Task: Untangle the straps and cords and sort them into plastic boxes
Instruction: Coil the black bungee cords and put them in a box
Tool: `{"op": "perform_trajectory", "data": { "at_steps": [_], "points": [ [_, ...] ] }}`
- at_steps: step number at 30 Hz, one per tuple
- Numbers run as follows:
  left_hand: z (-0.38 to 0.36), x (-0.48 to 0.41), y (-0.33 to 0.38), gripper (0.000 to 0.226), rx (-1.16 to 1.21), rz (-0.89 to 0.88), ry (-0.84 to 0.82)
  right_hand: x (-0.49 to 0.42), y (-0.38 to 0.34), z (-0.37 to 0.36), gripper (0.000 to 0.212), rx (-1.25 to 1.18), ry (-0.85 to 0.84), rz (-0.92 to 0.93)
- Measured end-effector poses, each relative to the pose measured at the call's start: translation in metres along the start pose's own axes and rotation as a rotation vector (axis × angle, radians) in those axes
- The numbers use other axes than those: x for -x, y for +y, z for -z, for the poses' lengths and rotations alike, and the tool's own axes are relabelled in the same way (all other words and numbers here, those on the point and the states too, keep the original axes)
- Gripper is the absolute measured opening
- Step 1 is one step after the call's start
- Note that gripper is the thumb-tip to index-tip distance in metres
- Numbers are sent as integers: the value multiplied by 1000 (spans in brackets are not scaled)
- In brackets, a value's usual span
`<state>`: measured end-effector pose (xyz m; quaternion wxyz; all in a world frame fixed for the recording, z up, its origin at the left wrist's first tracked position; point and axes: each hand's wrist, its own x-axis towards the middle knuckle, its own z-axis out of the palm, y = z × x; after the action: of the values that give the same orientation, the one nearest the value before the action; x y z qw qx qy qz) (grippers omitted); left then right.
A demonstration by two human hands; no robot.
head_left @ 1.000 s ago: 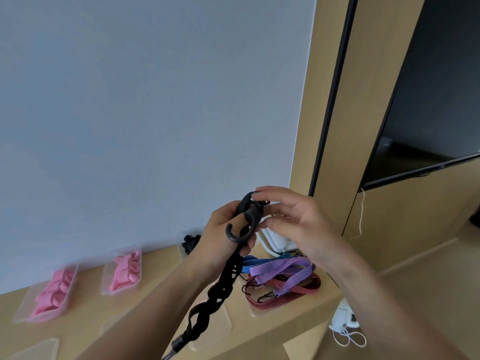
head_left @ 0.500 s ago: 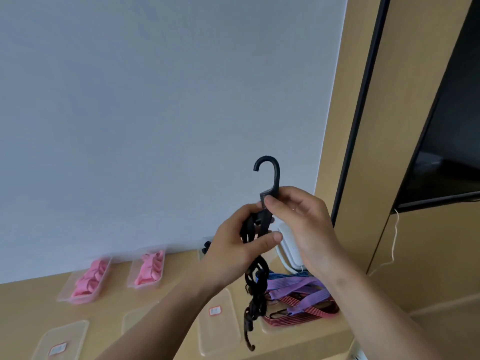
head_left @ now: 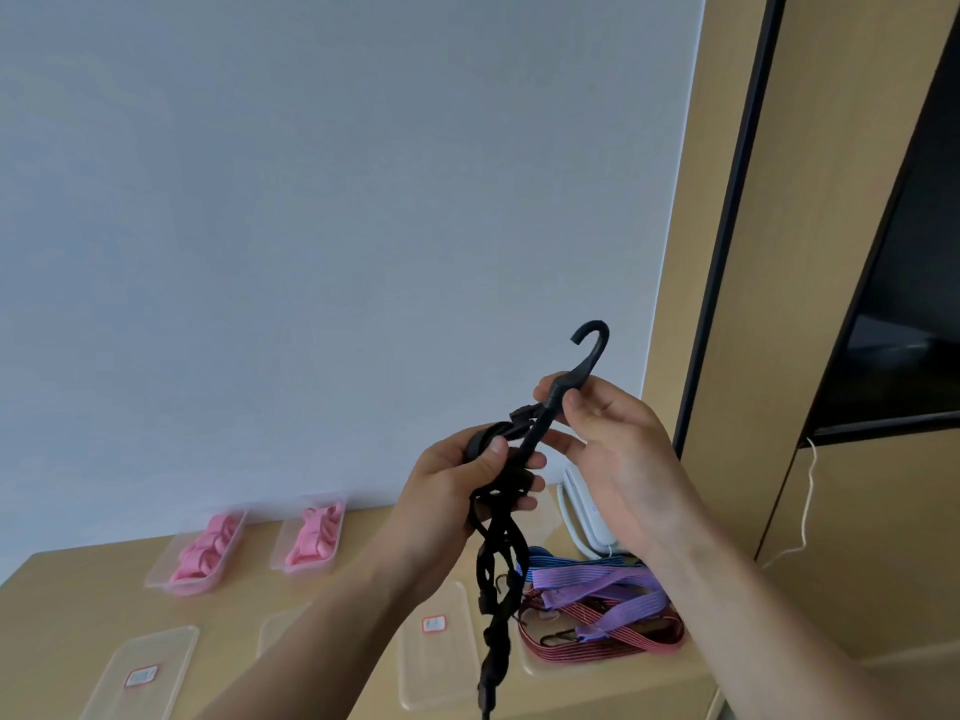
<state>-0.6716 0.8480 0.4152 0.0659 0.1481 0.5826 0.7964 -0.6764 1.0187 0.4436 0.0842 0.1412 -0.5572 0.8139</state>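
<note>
At centre frame, our left hand (head_left: 462,491) grips the twisted black cord (head_left: 497,636), while our right hand (head_left: 618,454) pinches its hook (head_left: 591,356), tip up, above the counter (head_left: 62,605).

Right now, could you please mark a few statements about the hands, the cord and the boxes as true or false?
1. The left hand grips the cord. True.
2. The right hand is empty. False: it pinches the shank of the hook.
3. The hook points down at the table. False: it points up, above the right hand.
4. Two boxes hold pink straps. True.
5. The purple strap lies in a box with pink straps. False: it lies tangled with a red strap and a blue strap, to the right of those boxes.
</note>
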Motion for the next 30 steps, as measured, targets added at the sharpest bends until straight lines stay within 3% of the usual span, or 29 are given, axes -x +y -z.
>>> {"op": "perform_trajectory", "data": {
  "at_steps": [6,14,20,23,30],
  "points": [
    [5,6,-14,27,37,215,-156,-1,0,4,24,-47,13,-49],
    [-8,2,-3,65,251,240,-264,-7,-3,4,31,-135,-118,-206],
    [-12,-2,-2,41,208,224,-134,-12,-8,-5,40,-106,-44,-183],
    [-7,-3,-5,35,134,193,-120,-11,-11,-9,24,42,31,-131],
    [0,-9,1,43,-20,169,-115,-13,-9,-13,26,147,91,-98]
  ]
}}
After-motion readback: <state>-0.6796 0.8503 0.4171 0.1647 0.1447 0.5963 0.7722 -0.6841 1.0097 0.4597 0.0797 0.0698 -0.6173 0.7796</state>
